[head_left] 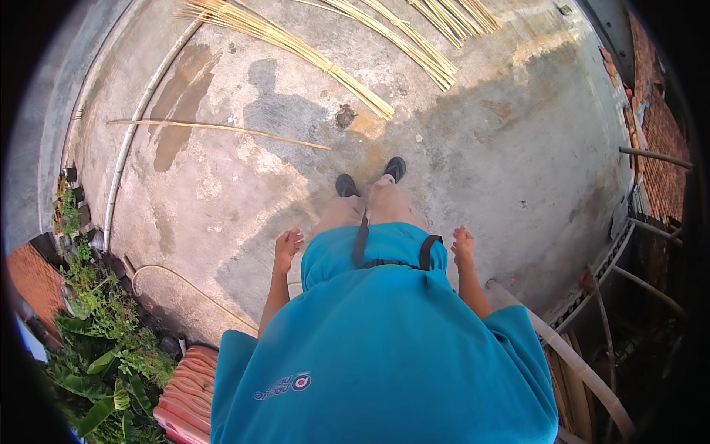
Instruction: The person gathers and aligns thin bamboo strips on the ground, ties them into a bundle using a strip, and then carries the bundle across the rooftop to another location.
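My left hand [288, 247] hangs beside my hip, its fingers loosely bent and apart with nothing between them. On the other side, my right hand [464, 243] also hangs free, fingers slightly curled and holding nothing. Neither hand touches anything. Ahead of my feet, a tied bundle of thin pale sticks [292, 50] lies on the concrete, slanting toward the middle. More bundles of sticks [414, 46] lie farther right, running off the top edge. One single long stick [222, 129] lies across the ground at left, nearer to me.
The stained concrete floor [518, 200] stretches around my feet. A long pale pole [140, 111] runs along the left side, with plants [111, 348] below it. Bamboo poles [584, 370] stick up at the lower right, and tiled roofs [658, 140] lie beyond the right edge.
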The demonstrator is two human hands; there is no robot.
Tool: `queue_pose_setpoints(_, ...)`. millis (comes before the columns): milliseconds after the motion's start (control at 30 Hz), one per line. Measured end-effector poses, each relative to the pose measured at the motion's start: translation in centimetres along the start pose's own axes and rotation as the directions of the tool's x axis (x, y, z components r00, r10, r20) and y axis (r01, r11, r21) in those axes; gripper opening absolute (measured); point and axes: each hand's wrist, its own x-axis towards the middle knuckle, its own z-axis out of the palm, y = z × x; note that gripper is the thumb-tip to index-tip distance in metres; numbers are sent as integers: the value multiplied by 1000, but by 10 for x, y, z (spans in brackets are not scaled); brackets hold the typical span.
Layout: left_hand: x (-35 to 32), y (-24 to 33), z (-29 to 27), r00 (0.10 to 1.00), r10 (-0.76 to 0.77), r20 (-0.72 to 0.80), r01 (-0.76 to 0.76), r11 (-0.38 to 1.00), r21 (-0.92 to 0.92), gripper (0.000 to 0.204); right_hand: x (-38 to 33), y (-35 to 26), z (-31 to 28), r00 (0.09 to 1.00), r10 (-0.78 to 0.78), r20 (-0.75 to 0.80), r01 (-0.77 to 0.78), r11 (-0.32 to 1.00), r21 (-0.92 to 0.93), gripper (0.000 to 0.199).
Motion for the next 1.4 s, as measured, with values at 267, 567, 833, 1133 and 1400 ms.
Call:
queue_pose_setpoints(267,-30,-26,-4,990,-134,-35,130,986,-107,54,-7,115,31,818,-560,133,565,825,-6,49)
queue_pose_setpoints(567,-13,-36,5,992,-125,15,123,988,98,40,-8,105,27,935,-269,232,336,882,-330,46)
queue_pose_setpoints(833,-8,29,23,998,39,-45,-42,995,-87,67,12,112,5,951,-184,247,273,877,-395,43)
queue_pose_setpoints(1133,-5,16,92,996,-81,43,72,981,183,32,56,170,-49,973,-216,86,208,974,94,34)
queue_pose_setpoints(1400,-115,64,203,829,63,556,-444,678,585,44,99,166,-146,1000,-14,-20,15,999,44,32)
